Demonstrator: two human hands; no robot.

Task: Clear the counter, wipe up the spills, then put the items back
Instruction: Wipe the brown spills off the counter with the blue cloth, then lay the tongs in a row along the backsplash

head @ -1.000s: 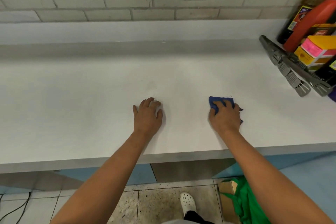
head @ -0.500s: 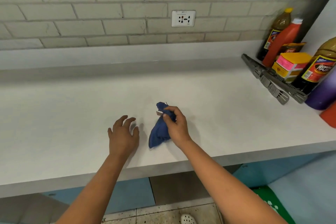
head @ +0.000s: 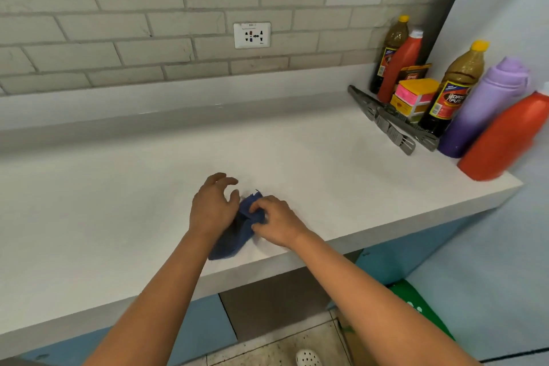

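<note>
A crumpled blue cloth [head: 234, 239] lies on the white counter [head: 118, 202] near its front edge. My right hand [head: 276, 221] pinches the cloth's upper part with curled fingers. My left hand [head: 212, 205] hovers at the cloth's left side, fingers loosely bent, touching or nearly touching it; its palm hides part of the cloth. At the counter's right end stand a red bottle [head: 502, 140], a purple bottle [head: 487, 104], two brown bottles [head: 453, 89], another red bottle [head: 399, 65] and stacked small boxes [head: 414, 98], with grey tongs [head: 386, 122] lying beside them.
A tiled wall with a socket [head: 252, 35] runs behind the counter. A pale blue side wall [head: 505, 9] closes off the right end. Below the counter edge are floor tiles, a green bag [head: 416, 303] and a white shoe [head: 309, 358].
My right hand stopped pressing the cloth flat, bunched it up and drew it left. My left hand left the counter surface and came over to the cloth. The view turned right.
</note>
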